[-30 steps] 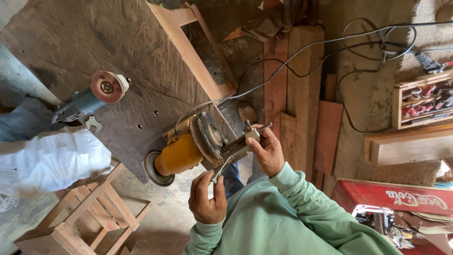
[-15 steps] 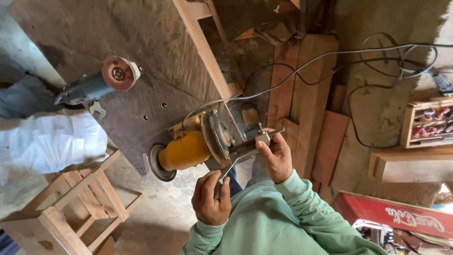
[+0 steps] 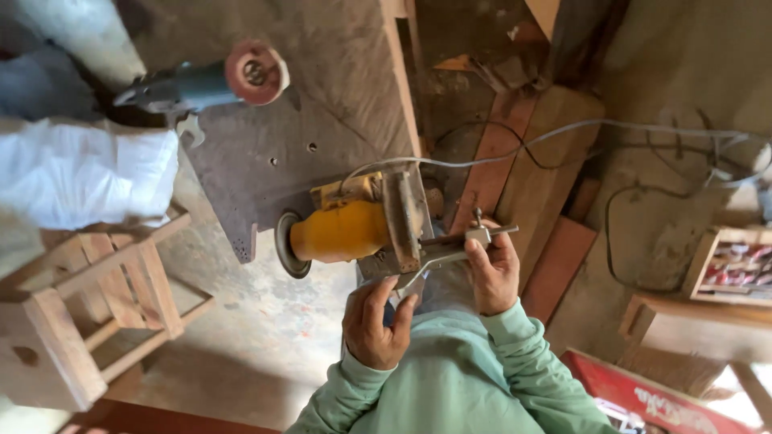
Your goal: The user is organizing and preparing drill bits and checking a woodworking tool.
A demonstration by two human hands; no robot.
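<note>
both hands on yellow power tool [image 3: 342, 231] at the surface [image 3: 322, 96] edge

since a moment ago the view shifted, grips kept. left hand [image 3: 375, 323] grip closed on the metal handle [image 3: 426, 261]; right hand [image 3: 492, 273] grip closed further along it. angle grinder [image 3: 209, 80] far left of grips; floor below is open room.

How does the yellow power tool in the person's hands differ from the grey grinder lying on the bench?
The yellow power tool has a yellow body, is held at the bench edge by both the left hand and right hand, and carries a metal guard. The grey grinder is dark grey, lies untouched on the bench, and shows a pinkish disc. Both are handheld tools with round discs.
</note>
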